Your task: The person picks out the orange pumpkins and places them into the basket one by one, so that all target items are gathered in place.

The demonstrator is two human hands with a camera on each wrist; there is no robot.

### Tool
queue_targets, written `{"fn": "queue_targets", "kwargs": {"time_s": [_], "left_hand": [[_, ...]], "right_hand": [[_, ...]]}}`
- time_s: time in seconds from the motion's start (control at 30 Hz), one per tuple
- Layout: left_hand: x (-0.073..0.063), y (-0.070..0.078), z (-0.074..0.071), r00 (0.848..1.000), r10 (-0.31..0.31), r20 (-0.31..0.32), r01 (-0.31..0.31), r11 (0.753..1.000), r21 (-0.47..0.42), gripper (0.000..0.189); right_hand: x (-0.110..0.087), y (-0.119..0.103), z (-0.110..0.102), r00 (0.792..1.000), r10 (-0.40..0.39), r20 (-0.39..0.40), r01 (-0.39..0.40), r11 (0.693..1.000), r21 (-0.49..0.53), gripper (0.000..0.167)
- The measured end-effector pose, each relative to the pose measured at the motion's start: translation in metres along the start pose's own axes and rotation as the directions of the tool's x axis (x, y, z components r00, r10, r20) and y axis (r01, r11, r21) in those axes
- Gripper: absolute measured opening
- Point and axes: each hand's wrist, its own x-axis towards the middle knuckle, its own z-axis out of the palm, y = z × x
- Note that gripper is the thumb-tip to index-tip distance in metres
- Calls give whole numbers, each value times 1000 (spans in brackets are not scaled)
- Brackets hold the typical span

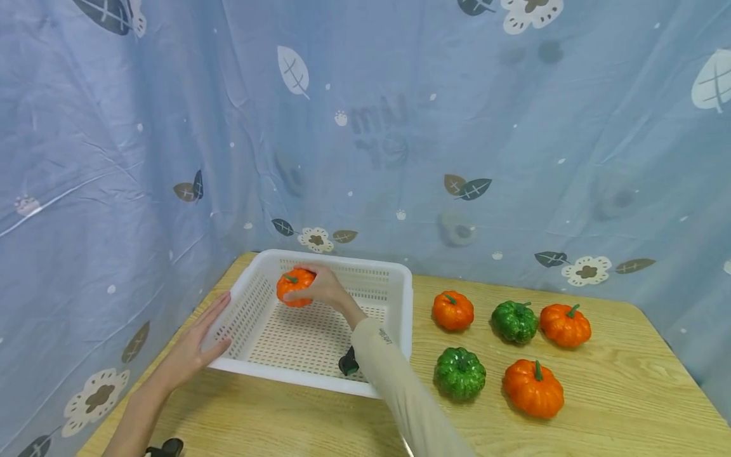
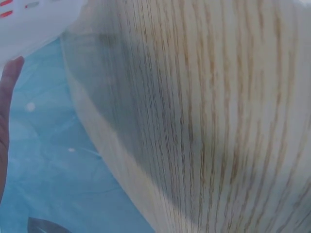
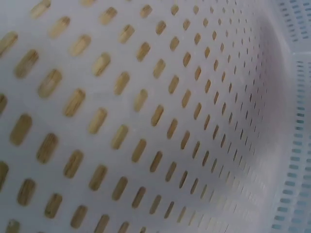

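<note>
A white plastic basket (image 1: 320, 378) with slotted walls and floor stands on the wooden table at the left. Inside it, near the far left corner, my right hand (image 1: 321, 287) grips an orange pumpkin (image 1: 292, 296) with a green stem, fingers over the top and thumb at the near side. My left hand (image 1: 197, 343) rests against the basket's left wall, its fingers straight along the rim and the thumb near the front corner. The left wrist view catches one finger (image 2: 10, 80) touching the white plastic. Only basket floor (image 3: 107, 141) and wall appear in the right wrist view.
Right of the basket lie more pumpkins: orange ones (image 1: 453, 311) (image 1: 565, 326) (image 1: 533, 390) and green ones (image 1: 514, 322) (image 1: 460, 374). A blue patterned curtain (image 1: 365, 127) hangs behind the table (image 1: 628, 381) and along its left side.
</note>
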Motion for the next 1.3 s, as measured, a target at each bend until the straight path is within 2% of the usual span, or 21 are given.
{"fn": "queue_targets", "kwargs": {"time_s": [0.37,0.57,0.8,1.07,1.3], "left_hand": [[0,-1,0,1000,0,-6,0,1000,0,74],[0,0,0,1000,-3,-8,3,1000,3,74],[-1,0,0,1000,6,-16,-6,1000,5,74],[-1,-2,-1,1000,6,-17,-6,1000,-1,74],[-1,-2,0,1000,-6,-11,6,1000,-4,74]], "right_hand": [[-1,2,1,1000,17,-4,-17,985,-174,64],[-2,3,2,999,37,5,-35,975,-221,60],[-1,5,3,999,37,17,-30,960,-278,63],[-1,8,-1,998,21,67,-3,967,-255,66],[1,12,-2,994,28,108,12,936,-353,68]]}}
